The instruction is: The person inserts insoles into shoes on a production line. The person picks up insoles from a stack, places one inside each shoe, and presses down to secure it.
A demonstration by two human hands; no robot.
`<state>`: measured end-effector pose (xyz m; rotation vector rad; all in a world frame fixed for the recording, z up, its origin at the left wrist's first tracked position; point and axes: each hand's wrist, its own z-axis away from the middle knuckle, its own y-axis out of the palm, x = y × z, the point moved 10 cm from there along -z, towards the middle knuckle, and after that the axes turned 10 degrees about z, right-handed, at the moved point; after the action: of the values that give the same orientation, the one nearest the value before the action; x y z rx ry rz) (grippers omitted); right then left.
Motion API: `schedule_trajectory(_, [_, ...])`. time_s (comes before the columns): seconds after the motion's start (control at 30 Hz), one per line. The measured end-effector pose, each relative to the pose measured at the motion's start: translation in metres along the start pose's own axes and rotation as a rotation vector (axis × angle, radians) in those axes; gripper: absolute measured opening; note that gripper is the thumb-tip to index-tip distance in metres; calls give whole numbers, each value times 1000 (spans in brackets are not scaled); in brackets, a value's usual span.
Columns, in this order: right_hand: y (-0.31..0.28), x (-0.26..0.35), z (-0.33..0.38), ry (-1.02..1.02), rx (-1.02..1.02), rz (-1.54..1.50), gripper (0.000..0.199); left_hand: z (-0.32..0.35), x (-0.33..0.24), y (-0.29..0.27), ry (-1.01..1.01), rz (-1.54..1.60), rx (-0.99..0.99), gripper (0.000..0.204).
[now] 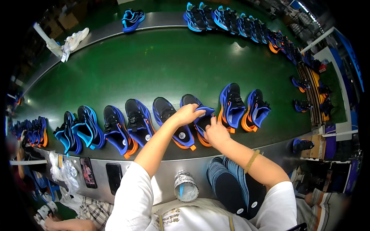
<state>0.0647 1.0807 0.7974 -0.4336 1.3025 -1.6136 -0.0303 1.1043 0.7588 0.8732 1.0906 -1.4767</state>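
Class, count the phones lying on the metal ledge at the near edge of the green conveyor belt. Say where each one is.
2. One phone with a lit, colourful screen lies left; a dark-screened phone lies just right of it, beside the left sleeve. Others may be hidden under the arms.

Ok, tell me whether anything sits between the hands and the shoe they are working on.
Nothing visible does. The left hand and right hand both rest directly on the blue and orange shoe; neighbouring shoes stand to either side.

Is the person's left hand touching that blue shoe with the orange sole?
Touching. The head view shows the left hand gripping the tongue of the blue and orange shoe; its fingers overlap the shoe.
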Motion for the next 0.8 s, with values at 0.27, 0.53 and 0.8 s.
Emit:
schedule_trajectory(0.27, [24, 0, -3, -98, 449, -221, 18, 7, 7, -11, -45, -18, -129, 47])
schedule_trajectory(0.53, [47, 18, -31, -154, 56, -72, 17, 8, 0, -4, -11, -92, -118, 46])
schedule_trajectory(0.8, [78, 44, -39, -472, 370, 190, 29, 8, 8, -3, 13, -113, -141, 45])
